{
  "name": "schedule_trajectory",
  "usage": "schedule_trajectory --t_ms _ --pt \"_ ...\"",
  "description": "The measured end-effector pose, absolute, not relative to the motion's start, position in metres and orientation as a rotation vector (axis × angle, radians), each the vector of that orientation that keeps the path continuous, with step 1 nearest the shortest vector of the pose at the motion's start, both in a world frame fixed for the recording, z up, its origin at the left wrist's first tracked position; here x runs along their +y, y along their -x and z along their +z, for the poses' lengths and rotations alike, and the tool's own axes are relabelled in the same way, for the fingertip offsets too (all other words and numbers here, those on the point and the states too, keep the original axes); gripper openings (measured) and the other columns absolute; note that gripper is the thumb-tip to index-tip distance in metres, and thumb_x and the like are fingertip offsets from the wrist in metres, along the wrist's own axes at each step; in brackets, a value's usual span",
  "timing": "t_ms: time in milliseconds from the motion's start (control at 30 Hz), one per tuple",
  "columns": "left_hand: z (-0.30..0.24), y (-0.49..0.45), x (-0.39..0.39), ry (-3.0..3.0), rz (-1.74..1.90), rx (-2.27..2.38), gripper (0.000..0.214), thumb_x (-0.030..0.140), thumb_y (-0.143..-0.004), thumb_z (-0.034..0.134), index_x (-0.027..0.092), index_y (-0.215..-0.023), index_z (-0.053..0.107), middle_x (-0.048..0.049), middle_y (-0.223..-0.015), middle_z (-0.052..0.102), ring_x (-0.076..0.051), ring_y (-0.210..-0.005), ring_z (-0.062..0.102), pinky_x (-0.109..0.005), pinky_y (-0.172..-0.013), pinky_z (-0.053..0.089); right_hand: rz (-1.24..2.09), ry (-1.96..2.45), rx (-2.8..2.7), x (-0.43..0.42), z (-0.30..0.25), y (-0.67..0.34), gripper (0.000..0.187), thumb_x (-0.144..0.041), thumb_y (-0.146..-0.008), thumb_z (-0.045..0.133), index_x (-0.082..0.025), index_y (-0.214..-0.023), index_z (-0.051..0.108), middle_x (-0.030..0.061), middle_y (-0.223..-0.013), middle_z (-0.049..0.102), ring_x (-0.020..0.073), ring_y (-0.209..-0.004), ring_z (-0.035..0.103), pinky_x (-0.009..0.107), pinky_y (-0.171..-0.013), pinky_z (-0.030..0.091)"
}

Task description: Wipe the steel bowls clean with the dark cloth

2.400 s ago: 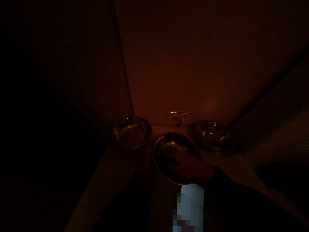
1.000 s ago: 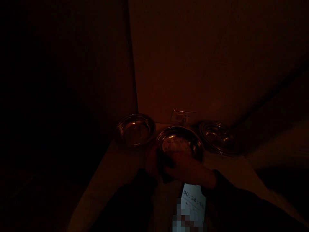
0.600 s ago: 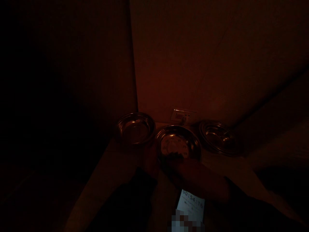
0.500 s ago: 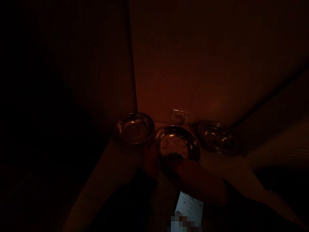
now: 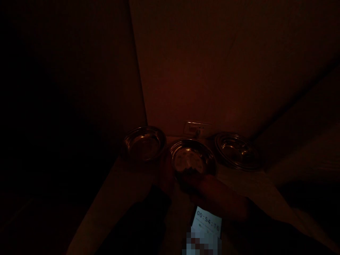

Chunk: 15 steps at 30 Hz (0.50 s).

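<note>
The view is very dark. A round metal dish [image 5: 188,161] with a raised rim lies in the middle. My left hand [image 5: 166,173] is at its left rim, seemingly touching it; the fingers fade into shadow. Over the dish's front edge reaches my right hand [image 5: 198,182], its fingers bent down around something dark [image 5: 190,171] that I cannot make out. Below my right forearm, a lit phone [image 5: 208,219] shows a running timer; its lower part is blurred out.
A second metal dish [image 5: 145,143] stands at the back left of the small table [image 5: 98,209]. To the right is a compartmented metal plate [image 5: 237,151]. A wall socket [image 5: 198,128] with a plug sits behind, and walls close in the back.
The view has shifted slightly, so the dishes appear a little further left and more of the phone's timer shows. Both hands stay at the middle dish, with little visible movement.
</note>
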<state>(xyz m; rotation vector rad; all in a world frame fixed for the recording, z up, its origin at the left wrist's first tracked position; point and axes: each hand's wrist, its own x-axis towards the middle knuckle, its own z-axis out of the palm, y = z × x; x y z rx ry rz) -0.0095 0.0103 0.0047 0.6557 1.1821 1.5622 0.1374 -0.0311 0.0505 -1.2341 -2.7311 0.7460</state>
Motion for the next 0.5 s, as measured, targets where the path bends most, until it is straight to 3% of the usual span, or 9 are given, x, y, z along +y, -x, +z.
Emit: schedule_trajectory --t_ms 133,300,500 --pt "0.003 0.011 0.011 -0.635 1.497 1.193 0.022 0.023 -0.087 0.049 0.018 -0.087 0.070 -0.0071 -0.102 0.071 -0.020 -0.096 0.062 -0.029 -0.084 0.049 0.779 1.156 -2.759 -0.031 0.049 -0.131 0.028 -0.010 -0.084 0.050 -0.017 -0.109 0.062 0.0099 -0.107 0.069 0.0201 -0.095 0.065 0.028 -0.080 0.046" --pt "-0.003 0.012 0.015 -0.578 1.515 1.196 0.022 0.033 -0.083 0.055 0.018 -0.089 0.070 -0.0058 -0.098 0.072 -0.019 -0.089 0.063 -0.031 -0.083 0.048 0.772 1.182 -2.692 -0.026 0.045 -0.110 0.023 -0.019 -0.096 0.042 -0.016 -0.107 0.062 0.0114 -0.105 0.069 0.0187 -0.093 0.065 0.027 -0.079 0.046" --pt "-0.003 0.010 0.013 -0.452 1.528 1.133 0.019 0.031 -0.079 0.060 0.018 -0.089 0.070 -0.0050 -0.097 0.073 -0.019 -0.089 0.065 -0.029 -0.078 0.049 0.741 1.182 -2.733 -0.032 0.046 -0.131 0.026 -0.017 -0.095 0.044 -0.019 -0.112 0.063 0.0096 -0.104 0.071 0.0184 -0.090 0.066 0.026 -0.076 0.047"
